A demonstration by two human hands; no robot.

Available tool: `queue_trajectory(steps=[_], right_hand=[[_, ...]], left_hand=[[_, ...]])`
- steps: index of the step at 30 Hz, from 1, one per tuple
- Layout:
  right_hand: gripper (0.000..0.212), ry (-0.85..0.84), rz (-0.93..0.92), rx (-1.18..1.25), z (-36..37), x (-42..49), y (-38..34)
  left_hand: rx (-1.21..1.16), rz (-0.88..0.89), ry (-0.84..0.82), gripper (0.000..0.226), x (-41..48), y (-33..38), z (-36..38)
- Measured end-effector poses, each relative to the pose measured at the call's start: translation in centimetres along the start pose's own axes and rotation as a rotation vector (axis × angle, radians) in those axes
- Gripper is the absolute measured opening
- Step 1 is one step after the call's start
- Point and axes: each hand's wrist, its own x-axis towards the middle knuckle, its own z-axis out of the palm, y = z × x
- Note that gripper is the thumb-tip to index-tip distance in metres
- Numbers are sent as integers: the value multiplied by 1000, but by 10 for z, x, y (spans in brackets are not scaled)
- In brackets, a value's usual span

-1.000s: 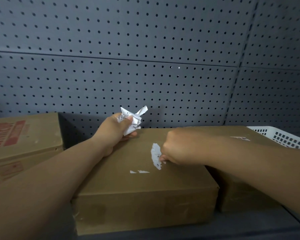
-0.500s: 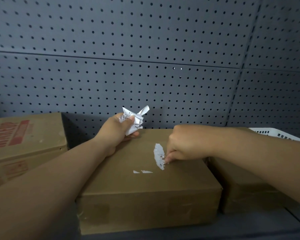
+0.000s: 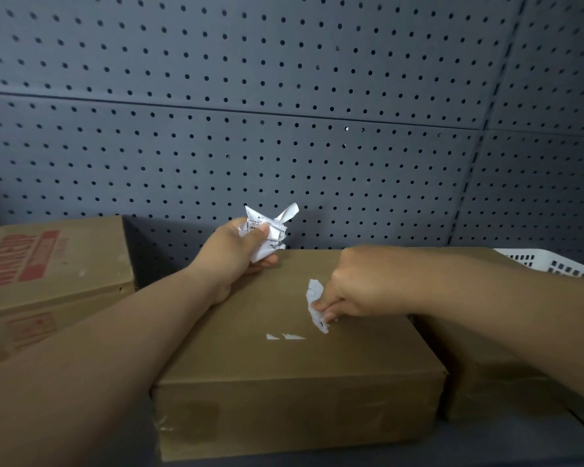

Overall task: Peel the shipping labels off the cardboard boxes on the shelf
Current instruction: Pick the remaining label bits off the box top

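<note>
Fingers [image 3: 325, 307] of the right hand [image 3: 361, 288] pinch the torn label scrap [image 3: 313, 291] on the middle box [image 3: 284, 365], the left hand [image 3: 230, 254] at ten o'clock clutching the crumpled wad [image 3: 270, 230] of peeled label; this label looks mostly off, with two slivers [image 3: 285, 337] at seven o'clock left to lift.

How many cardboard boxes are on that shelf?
3. A red-printed box sits at the left, a plain box in the middle, and a third box at the right, partly hidden. Others may lie out of view.
</note>
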Motion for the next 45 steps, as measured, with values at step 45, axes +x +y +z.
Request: queue_trajectory(steps=[45], right_hand=[[29, -74, 91, 131, -13, -8, -24]], left_hand=[[-1, -6, 6, 13, 0, 2, 0]])
